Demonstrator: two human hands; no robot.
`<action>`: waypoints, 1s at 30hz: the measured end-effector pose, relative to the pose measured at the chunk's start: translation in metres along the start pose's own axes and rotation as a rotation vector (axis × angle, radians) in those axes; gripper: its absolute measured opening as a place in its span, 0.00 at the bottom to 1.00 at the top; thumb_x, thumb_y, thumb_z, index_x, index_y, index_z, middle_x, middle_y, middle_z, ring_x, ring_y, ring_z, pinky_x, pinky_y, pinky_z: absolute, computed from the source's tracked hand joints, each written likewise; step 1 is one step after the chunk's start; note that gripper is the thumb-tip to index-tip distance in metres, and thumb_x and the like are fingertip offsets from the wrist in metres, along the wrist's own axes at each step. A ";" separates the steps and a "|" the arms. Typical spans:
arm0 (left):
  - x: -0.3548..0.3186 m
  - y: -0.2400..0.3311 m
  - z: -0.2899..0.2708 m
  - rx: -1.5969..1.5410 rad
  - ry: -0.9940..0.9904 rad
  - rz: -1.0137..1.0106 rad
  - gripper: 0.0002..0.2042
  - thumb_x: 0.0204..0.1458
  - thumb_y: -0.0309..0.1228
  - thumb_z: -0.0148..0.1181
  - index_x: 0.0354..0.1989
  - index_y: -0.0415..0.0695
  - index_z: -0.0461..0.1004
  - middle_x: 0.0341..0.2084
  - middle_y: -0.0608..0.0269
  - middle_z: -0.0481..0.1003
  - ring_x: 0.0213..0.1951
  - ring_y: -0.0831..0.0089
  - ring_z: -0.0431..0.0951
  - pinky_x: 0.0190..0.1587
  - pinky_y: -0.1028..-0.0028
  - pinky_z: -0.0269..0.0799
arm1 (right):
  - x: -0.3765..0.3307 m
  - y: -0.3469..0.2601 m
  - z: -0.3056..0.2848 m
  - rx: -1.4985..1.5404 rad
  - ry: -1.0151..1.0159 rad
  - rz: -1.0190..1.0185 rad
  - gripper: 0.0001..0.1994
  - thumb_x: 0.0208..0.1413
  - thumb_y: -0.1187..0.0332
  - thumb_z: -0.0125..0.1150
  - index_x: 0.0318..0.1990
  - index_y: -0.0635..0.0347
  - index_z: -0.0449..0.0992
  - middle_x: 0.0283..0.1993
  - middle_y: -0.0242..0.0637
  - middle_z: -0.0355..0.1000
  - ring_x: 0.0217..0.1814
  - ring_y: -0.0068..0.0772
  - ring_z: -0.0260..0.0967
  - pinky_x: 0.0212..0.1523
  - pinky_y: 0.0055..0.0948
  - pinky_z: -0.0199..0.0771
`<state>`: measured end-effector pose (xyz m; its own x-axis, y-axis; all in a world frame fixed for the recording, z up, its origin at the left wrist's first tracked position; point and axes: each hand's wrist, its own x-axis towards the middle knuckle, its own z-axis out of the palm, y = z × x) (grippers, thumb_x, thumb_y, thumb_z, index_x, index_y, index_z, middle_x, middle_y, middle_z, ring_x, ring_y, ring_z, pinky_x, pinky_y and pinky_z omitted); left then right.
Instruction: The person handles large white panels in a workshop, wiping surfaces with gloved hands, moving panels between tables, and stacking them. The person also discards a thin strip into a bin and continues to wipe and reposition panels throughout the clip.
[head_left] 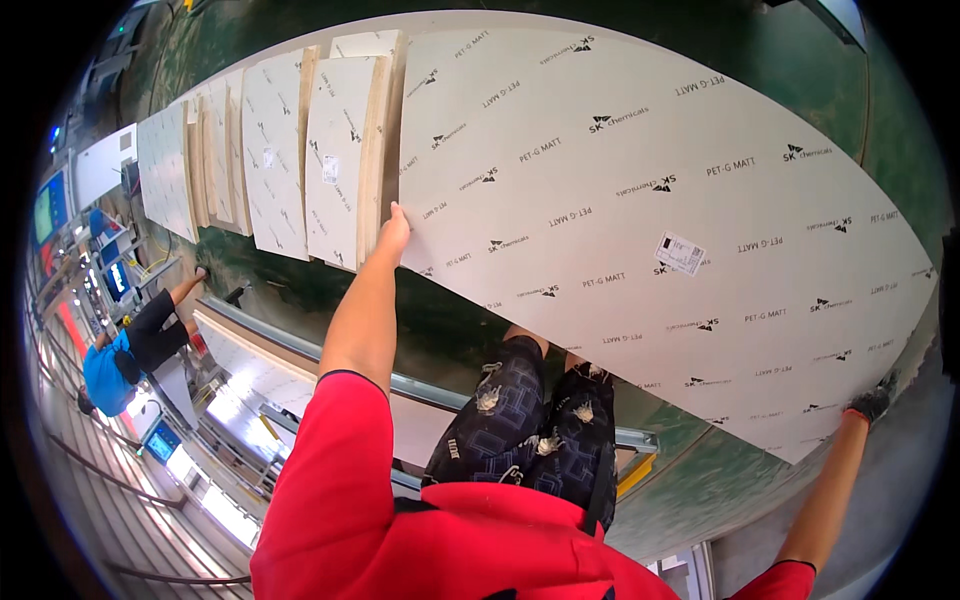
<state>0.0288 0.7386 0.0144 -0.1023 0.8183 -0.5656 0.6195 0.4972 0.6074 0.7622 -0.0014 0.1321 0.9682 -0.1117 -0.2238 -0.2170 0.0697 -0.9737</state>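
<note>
A large pale grey-white board, covered in printed film, stretches across the view from the centre to the far right. It bears a small white label. My bare left hand is closed on the board's left end, thumb at the edge and the other fingers mostly hidden. At the opposite end, my right hand, in a dark glove, grips the board's near right edge; its fingers are partly hidden. Just left of my left hand stands a stack of labelled panels with light wood-coloured edges.
More panel stacks line up to the far left. Behind my left arm runs a metal rail with pale boards beside it. A co-worker in a blue shirt bends near machines and screens. The floor is green.
</note>
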 end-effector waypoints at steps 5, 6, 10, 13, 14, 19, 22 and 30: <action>-0.005 -0.007 -0.006 0.069 -0.023 0.021 0.42 0.65 0.61 0.25 0.65 0.31 0.63 0.64 0.43 0.65 0.67 0.55 0.63 0.68 0.62 0.56 | -0.007 0.005 -0.023 0.013 0.006 -0.015 0.26 0.68 0.53 0.47 0.66 0.60 0.67 0.66 0.34 0.66 0.65 0.35 0.64 0.67 0.34 0.60; -0.004 -0.005 -0.007 0.097 -0.019 0.020 0.42 0.65 0.61 0.24 0.65 0.31 0.63 0.64 0.43 0.65 0.66 0.55 0.64 0.67 0.61 0.57 | -0.008 0.008 -0.022 0.015 -0.001 -0.012 0.26 0.68 0.53 0.47 0.66 0.60 0.67 0.66 0.34 0.66 0.65 0.35 0.64 0.67 0.34 0.60; -0.006 0.002 -0.009 0.165 0.025 0.016 0.42 0.65 0.61 0.24 0.65 0.31 0.62 0.62 0.43 0.67 0.64 0.54 0.67 0.65 0.61 0.60 | -0.012 0.006 -0.014 0.021 -0.010 -0.011 0.26 0.68 0.53 0.47 0.66 0.60 0.67 0.66 0.34 0.67 0.65 0.35 0.64 0.67 0.34 0.60; -0.020 0.007 -0.007 0.200 0.052 0.043 0.43 0.64 0.62 0.23 0.62 0.30 0.66 0.62 0.39 0.66 0.66 0.50 0.63 0.67 0.60 0.57 | -0.018 0.003 -0.008 0.016 -0.011 -0.011 0.26 0.67 0.53 0.47 0.65 0.60 0.67 0.66 0.34 0.67 0.64 0.35 0.64 0.67 0.34 0.60; -0.024 0.013 -0.008 0.214 0.056 0.056 0.43 0.64 0.62 0.23 0.60 0.29 0.68 0.62 0.37 0.66 0.68 0.48 0.61 0.68 0.59 0.55 | -0.020 0.002 -0.006 0.020 -0.008 -0.011 0.26 0.67 0.53 0.47 0.65 0.60 0.67 0.66 0.34 0.67 0.64 0.35 0.64 0.67 0.34 0.60; -0.021 0.000 -0.028 0.285 0.055 0.128 0.43 0.65 0.60 0.22 0.59 0.29 0.69 0.60 0.35 0.67 0.67 0.45 0.62 0.67 0.57 0.56 | -0.032 0.001 0.008 0.016 -0.044 -0.002 0.26 0.67 0.53 0.47 0.65 0.60 0.67 0.66 0.34 0.67 0.64 0.35 0.64 0.67 0.34 0.60; -0.039 0.006 -0.047 0.410 0.081 0.117 0.42 0.65 0.60 0.24 0.58 0.30 0.70 0.59 0.35 0.68 0.65 0.45 0.64 0.66 0.57 0.58 | -0.039 -0.007 -0.001 0.009 -0.047 -0.004 0.26 0.67 0.53 0.48 0.65 0.60 0.67 0.66 0.34 0.67 0.64 0.35 0.65 0.67 0.34 0.60; -0.153 0.054 -0.096 0.016 -0.077 0.006 0.41 0.61 0.66 0.35 0.64 0.37 0.68 0.60 0.42 0.70 0.63 0.50 0.69 0.63 0.57 0.62 | -0.046 -0.050 -0.040 -0.025 -0.067 -0.001 0.25 0.67 0.53 0.48 0.65 0.60 0.68 0.65 0.33 0.67 0.63 0.35 0.65 0.66 0.34 0.61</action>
<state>0.0033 0.6681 0.1877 -0.0390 0.7962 -0.6038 0.6322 0.4876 0.6021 0.7236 -0.0390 0.1890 0.9745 -0.0455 -0.2198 -0.2178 0.0450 -0.9749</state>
